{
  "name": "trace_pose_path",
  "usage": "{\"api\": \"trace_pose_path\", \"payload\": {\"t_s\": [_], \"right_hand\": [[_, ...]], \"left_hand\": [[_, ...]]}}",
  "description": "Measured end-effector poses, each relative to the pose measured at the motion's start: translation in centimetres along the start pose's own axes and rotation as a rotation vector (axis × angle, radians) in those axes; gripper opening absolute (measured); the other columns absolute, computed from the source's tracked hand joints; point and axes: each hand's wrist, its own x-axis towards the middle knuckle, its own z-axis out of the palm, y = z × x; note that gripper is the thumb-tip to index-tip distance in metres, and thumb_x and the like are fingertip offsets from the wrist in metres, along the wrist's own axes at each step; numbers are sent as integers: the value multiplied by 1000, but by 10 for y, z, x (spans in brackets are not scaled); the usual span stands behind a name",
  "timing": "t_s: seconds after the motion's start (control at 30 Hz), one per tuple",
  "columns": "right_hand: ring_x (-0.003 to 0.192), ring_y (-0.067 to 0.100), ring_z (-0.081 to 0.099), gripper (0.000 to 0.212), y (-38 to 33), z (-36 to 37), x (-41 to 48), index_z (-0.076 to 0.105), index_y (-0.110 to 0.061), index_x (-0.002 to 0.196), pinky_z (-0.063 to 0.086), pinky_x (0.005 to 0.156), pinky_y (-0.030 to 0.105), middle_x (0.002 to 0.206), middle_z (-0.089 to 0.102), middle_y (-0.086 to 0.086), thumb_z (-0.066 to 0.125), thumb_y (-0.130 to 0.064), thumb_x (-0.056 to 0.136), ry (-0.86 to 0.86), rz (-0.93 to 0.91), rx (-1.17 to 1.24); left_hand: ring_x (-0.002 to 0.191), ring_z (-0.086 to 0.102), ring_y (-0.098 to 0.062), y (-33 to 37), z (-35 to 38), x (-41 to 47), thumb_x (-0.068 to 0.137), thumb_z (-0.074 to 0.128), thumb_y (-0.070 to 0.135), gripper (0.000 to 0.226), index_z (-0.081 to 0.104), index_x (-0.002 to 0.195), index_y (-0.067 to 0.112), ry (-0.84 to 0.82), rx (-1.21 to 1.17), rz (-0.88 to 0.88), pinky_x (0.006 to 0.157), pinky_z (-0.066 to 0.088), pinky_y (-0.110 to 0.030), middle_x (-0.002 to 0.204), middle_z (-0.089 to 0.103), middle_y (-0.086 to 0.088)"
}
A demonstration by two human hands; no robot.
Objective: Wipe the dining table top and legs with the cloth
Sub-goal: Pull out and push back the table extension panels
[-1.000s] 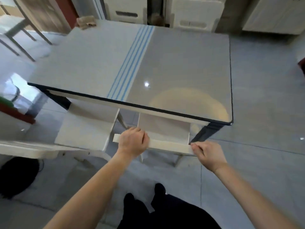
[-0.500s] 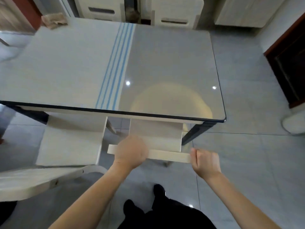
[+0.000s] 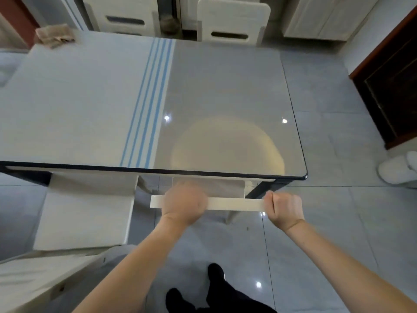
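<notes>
Step, pre-wipe: your left hand (image 3: 184,203) and right hand (image 3: 284,208) gripped the chair back (image 3: 234,203), apparently clearing it; next you needed the cloth (image 3: 55,35) from the far corner of the dining table (image 3: 90,98)

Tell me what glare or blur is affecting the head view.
Head view: two light glints on the glossy table top, more on the floor tiles; left hand gripping the chair back is motion-blurred, right hand sharper.

text: none readable | labels: none | numbers: none
</notes>
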Motion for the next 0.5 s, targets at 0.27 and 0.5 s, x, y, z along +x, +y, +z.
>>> {"api": "trace_pose_path", "payload": {"t_s": [0.27, 0.5], "right_hand": [[35, 29, 50, 37, 4, 13, 18, 42, -19, 51, 5, 45, 16, 40, 51, 3, 28, -24, 85, 7, 15, 28], [32, 32, 49, 36, -1, 6, 18, 36, -17, 47, 16, 45, 18, 38, 50, 7, 28, -24, 81, -2, 28, 46]], "left_hand": [[57, 56, -23, -7, 2, 17, 74, 35, 31, 36, 56, 50, 15, -16, -38, 3, 43, 30, -23, 55, 55, 3], [68, 58, -24, -6, 1, 16, 79, 33, 30, 36, 61, 61, 15, -60, -4, -16, 50, 30, -25, 66, 62, 1]]}}
